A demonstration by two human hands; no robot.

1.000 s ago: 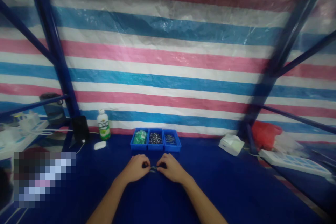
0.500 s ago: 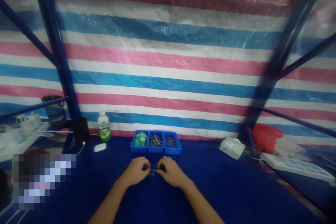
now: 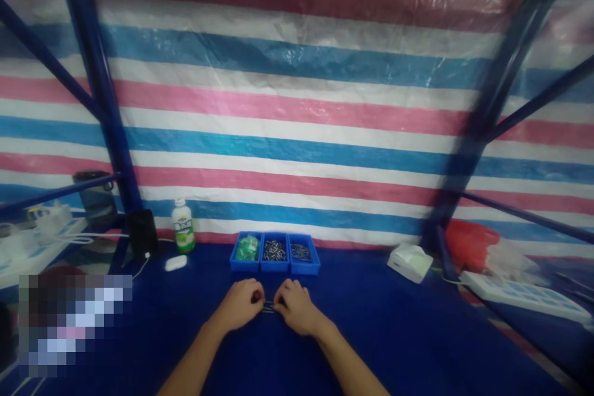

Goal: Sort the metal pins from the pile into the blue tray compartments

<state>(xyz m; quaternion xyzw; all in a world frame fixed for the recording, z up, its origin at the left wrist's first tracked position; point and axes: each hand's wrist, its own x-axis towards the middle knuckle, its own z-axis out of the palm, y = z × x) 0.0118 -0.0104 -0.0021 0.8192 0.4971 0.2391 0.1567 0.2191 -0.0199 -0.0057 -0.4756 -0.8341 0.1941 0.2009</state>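
Note:
My left hand [image 3: 241, 304] and my right hand [image 3: 294, 307] rest close together on the dark blue tabletop [image 3: 399, 334]. Between their fingertips they pinch a small thin metal part [image 3: 268, 307], each hand on one end. Just beyond the hands stands a row of three blue bins [image 3: 275, 253]: the left one holds green pieces, the middle and right ones hold small dark metal parts. The metal part is too small to make out in detail.
A green-labelled bottle [image 3: 182, 225], a black device [image 3: 142, 232] and a small white object [image 3: 176, 263] stand at the back left. A white box [image 3: 410, 262], a red bag [image 3: 471, 242] and a white power strip [image 3: 524, 297] lie at the right. Blue frame posts [image 3: 104, 105] flank a striped tarp.
My right hand has slid a little to the left, closer to my left hand. The gap between the fingertips has narrowed.

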